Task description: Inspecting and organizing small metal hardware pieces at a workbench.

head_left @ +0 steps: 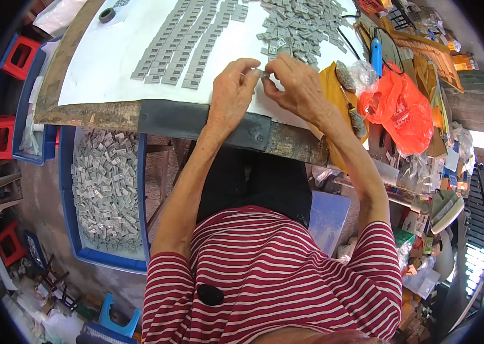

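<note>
Above the near edge of the white-covered table (110, 74), my left hand (232, 92) and my right hand (294, 86) meet with their fingertips pinched together. Between them is a small grey rectangular piece (264, 74), mostly covered by the fingers. Just beyond my right hand lies a loose heap of similar grey pieces (299, 26). Past my left hand, more of them lie flat in several slanting rows (179, 43), each with a small dark square on it.
A blue bin (65, 189) full of loose grey pieces stands below the table's left side. Black tape (107, 15) lies at the far left. On the right are a red plastic bag (402, 109), a yellow envelope (329, 86) and a blue pen-like tool (376, 56).
</note>
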`<state>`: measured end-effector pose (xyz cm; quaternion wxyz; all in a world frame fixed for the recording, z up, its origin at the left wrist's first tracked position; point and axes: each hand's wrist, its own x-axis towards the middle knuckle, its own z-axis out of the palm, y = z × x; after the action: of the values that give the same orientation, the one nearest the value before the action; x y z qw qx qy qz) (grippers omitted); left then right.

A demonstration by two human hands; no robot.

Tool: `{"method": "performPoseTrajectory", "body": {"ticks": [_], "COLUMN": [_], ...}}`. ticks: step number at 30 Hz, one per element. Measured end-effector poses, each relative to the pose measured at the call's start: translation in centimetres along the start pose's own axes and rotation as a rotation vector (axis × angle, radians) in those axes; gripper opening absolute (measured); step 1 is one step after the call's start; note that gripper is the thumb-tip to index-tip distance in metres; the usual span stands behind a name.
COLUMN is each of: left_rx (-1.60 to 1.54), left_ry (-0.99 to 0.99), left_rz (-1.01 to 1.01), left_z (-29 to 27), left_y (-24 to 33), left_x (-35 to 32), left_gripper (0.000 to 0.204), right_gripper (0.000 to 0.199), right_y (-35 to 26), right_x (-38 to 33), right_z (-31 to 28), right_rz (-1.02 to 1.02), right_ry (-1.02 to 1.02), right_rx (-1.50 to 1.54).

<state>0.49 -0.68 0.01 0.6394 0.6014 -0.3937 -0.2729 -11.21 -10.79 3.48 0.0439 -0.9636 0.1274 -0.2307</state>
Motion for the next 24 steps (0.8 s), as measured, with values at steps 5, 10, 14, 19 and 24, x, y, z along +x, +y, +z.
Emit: {"method": "performPoseTrajectory", "body": {"ticks": [5,10,14,19,24], "left_rx": [-0.210,-0.291,-0.239,-0.232,-0.213], "left_ry": [-0.150,-0.153,-0.157,-0.180,-0.191], "left_rz": [-0.120,-0.167,-0.177,-0.168,-0.150], "left_z": [0.0,0.1,-0.3,-0.1,0.1], "left_y": [-0.2,0.4,0.9,0.9,0.4], "left_x": [0.1,0.1,0.0,0.0,0.0], "left_gripper": [0.014,0.014,0.015,0.015,0.016], "right_gripper": [0.017,0.015,0.011,0.011,0.010], "right_y": [-0.4,-0.2,0.5,3.9,4.1], "right_x": [-0.6,-1.8,-3.8,-9.4,-12.6], "right_z": [-0.3,-0.9,-3.3,-6.0,-7.4], "right_rz": [-0.050,0.025,0.254,0.619,0.727], "right_ry": [0.015,0.111,0.134,0.158,0.052], "right_rx": [-0.025,0.121,0.196,0.231,0.100]}}
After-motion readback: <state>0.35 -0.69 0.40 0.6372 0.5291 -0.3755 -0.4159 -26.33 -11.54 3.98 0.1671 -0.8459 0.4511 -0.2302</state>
